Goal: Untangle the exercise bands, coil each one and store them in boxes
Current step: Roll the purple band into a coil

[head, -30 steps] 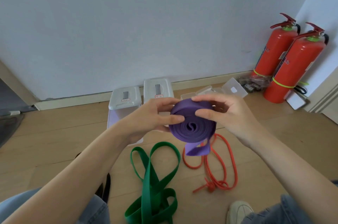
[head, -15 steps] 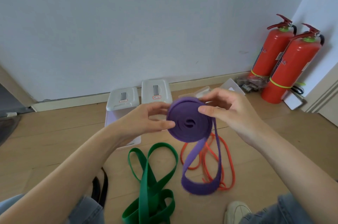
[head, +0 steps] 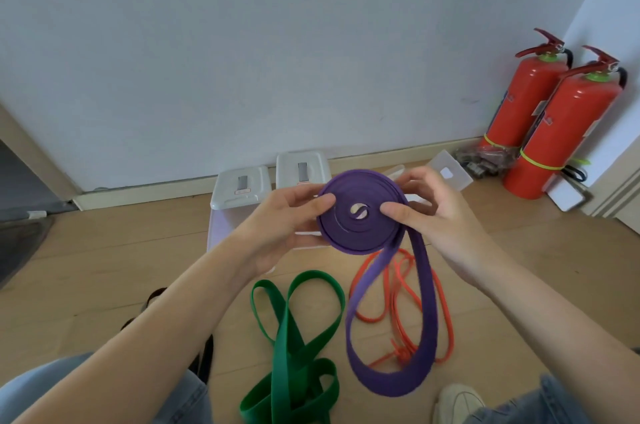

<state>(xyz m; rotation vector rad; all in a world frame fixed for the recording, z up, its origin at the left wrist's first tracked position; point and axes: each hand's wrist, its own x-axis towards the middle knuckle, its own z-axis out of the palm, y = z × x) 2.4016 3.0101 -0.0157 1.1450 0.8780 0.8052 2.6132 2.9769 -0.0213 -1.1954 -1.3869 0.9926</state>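
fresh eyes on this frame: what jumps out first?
The purple band, a flat coil pinched between the left hand and right hand at centre, a long loop hanging down. Under it on the floor lie a green band and an orange band; two red fire extinguishers stand far right.

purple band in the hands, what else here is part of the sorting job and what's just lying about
Part of the job: purple band, green band, orange band, lidded boxes, left hand, right hand.

Just lying about: fire extinguishers, shoe.
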